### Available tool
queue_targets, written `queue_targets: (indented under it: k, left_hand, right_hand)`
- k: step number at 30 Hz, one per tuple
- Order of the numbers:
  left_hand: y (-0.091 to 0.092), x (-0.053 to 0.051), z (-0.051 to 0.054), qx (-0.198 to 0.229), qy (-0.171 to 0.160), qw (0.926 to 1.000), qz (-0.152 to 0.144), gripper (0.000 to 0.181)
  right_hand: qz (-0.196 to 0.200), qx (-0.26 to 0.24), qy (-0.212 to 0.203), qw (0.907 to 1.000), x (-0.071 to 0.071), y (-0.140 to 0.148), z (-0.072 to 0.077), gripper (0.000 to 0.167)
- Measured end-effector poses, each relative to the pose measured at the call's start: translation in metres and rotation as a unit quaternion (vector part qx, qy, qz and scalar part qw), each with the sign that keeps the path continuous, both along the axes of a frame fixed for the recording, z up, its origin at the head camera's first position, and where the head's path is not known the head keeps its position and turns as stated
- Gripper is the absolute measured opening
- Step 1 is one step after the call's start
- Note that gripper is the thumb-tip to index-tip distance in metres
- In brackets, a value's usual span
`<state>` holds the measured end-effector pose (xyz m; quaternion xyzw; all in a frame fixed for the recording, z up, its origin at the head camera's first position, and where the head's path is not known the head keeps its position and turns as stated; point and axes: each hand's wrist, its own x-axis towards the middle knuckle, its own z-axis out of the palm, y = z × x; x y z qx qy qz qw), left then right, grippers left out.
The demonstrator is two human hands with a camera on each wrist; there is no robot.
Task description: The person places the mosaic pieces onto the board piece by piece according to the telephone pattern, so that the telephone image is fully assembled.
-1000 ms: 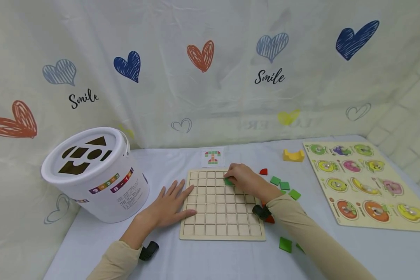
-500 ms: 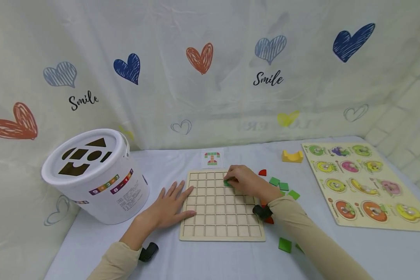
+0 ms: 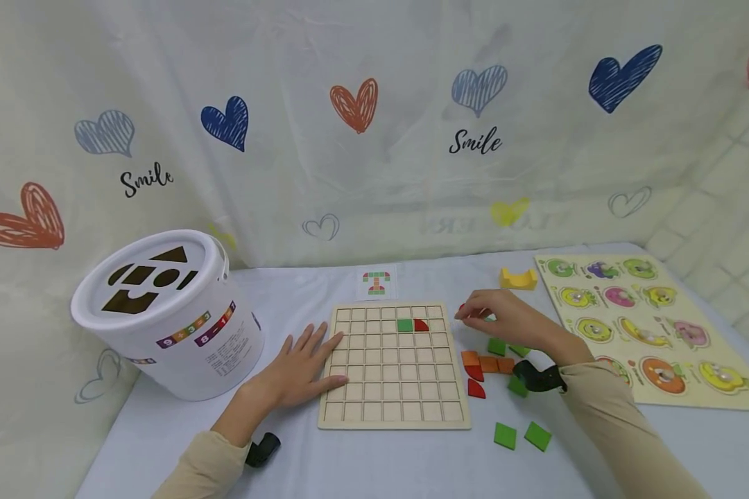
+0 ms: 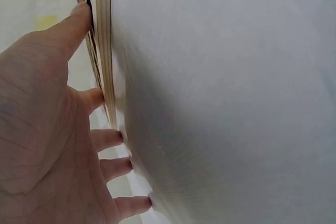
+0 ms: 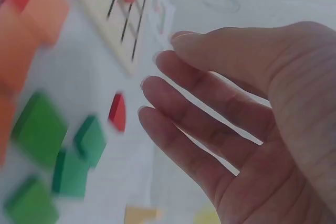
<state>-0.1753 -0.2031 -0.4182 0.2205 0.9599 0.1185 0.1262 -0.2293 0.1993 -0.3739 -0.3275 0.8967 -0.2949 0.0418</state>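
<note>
Left hand (image 3: 299,371), fingers straight, touches left edge of grid board (image 3: 392,392). Green square (image 3: 405,325) and red quarter-circle (image 3: 421,325) sit in adjacent far-side cells. Right hand (image 3: 514,320), empty, fingers loosely bent, hangs right, near loose tiles (image 3: 489,364).

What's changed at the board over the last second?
The right hand let go of the green square tile, leaving it on the wooden grid board, and moved right, off the board, revealing a red quarter-circle tile beside the green one. The left hand stayed at the board's left edge; the pattern card stayed put.
</note>
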Motion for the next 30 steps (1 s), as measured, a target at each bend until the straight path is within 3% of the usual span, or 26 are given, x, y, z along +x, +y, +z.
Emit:
queue_targets:
  k: [11,15,22,30]
  left_hand:
    - [-0.002,0.001,-0.003,0.004,-0.003,1.0,-0.002,0.088]
    - [-0.002,0.002,-0.002,0.024,0.004,0.9997,-0.006,0.086]
    - [0.001,0.003,0.002,0.013,0.0,0.9999,-0.003,0.084]
    - [0.001,0.002,0.002,0.007,-0.001,1.0,-0.003,0.084]
  right_hand:
    - [-0.042,0.026,0.01,0.9988,0.013,0.054,-0.018,0.016]
    - [-0.05,0.019,0.023,0.9983,0.013,0.058,-0.02,0.02]
    - [-0.055,0.033,-0.003,0.9979,0.007,0.058,-0.027,0.023]
    - [-0.067,0.035,0.005,0.9971,0.003,0.056,-0.032,0.026]
